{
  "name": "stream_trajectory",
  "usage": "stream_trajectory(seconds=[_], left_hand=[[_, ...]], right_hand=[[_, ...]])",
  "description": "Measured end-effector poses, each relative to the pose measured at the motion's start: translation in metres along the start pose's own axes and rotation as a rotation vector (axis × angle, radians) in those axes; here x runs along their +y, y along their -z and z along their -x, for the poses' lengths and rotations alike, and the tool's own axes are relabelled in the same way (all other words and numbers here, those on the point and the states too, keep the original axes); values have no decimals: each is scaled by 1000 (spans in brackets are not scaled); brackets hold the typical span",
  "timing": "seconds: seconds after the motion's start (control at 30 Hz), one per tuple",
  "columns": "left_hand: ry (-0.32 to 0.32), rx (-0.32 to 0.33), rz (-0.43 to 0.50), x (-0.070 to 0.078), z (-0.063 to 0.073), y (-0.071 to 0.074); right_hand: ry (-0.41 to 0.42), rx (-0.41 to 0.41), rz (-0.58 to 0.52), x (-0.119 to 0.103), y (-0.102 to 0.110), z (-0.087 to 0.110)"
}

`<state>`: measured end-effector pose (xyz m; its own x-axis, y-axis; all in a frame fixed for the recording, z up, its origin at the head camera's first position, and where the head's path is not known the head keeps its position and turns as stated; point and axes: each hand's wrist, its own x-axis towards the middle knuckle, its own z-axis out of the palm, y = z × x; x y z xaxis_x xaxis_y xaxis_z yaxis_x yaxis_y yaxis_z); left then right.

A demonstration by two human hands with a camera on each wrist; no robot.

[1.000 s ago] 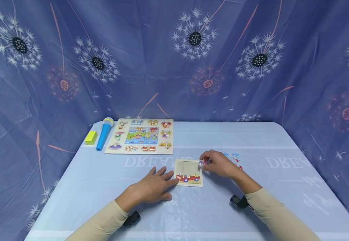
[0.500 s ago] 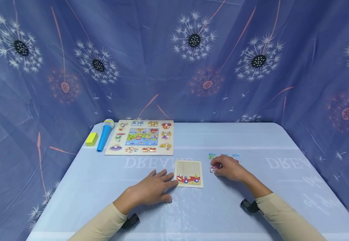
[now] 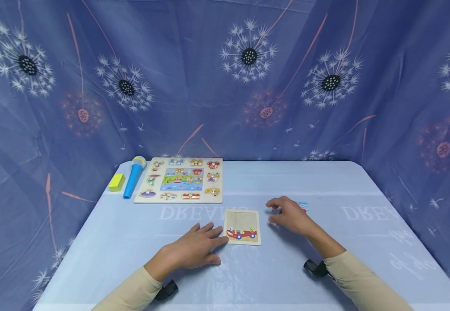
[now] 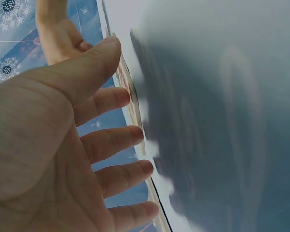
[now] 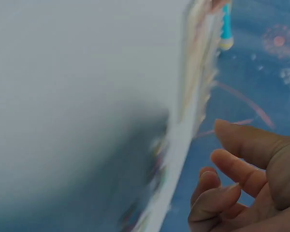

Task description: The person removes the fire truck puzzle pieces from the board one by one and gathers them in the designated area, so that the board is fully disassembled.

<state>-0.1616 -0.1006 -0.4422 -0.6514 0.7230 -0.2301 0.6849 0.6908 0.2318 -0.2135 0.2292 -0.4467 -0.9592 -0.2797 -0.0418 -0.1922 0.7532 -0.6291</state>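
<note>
A small square wooden puzzle tray (image 3: 240, 219) lies mid-table in the head view, with red racing-car pieces (image 3: 242, 235) along its near edge. My left hand (image 3: 198, 248) is spread flat beside it, fingertips touching the tray's left rim. Right of the tray, my right hand (image 3: 290, 216) hovers over loose puzzle pieces (image 3: 302, 204), which it mostly covers. In the right wrist view, the thumb and fingers of that hand (image 5: 251, 179) are apart with nothing between them. The loose pieces (image 5: 157, 162) look blurred there, below the fingertips on the tabletop.
A larger wooden peg puzzle board (image 3: 182, 179) lies at the back left. Next to it are a blue toy microphone (image 3: 133, 178) and a yellow block (image 3: 116, 182). A blue dandelion-print curtain (image 3: 194, 86) hangs behind the table.
The right hand moved right from the tray's corner, carrying a puzzle piece, and set it among the loose pieces. Now its fingers have let go and lifted. The left hand stayed put.
</note>
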Motion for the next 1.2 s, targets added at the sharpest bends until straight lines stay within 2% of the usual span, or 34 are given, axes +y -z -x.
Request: stream_trajectory(seconds=[0.07,0.17,0.33,0.47,0.6,0.93,1.2], left_hand=[[-6,8,-5,0,0,0],[-21,20,-18,0,-2,-1],[-33,2,-25,1,-4,-3],[-26,-12,-35,2,-4,-4],[-26,-18,-43,1,-4,-4],[-30,-12,-56,1,-4,0],[-19,-17,-67,1,-5,-3]], right_hand=[[11,-11,-40,-14,-5,-3],[47,-74,-65,-35,-18,-7],[198,-180,-3,-57,-51,-11],[282,-209,60,-65,-67,-10],[291,-213,99,-68,-72,-9],[280,-237,104,-72,-71,-11],[237,-222,101,-71,-73,-13]])
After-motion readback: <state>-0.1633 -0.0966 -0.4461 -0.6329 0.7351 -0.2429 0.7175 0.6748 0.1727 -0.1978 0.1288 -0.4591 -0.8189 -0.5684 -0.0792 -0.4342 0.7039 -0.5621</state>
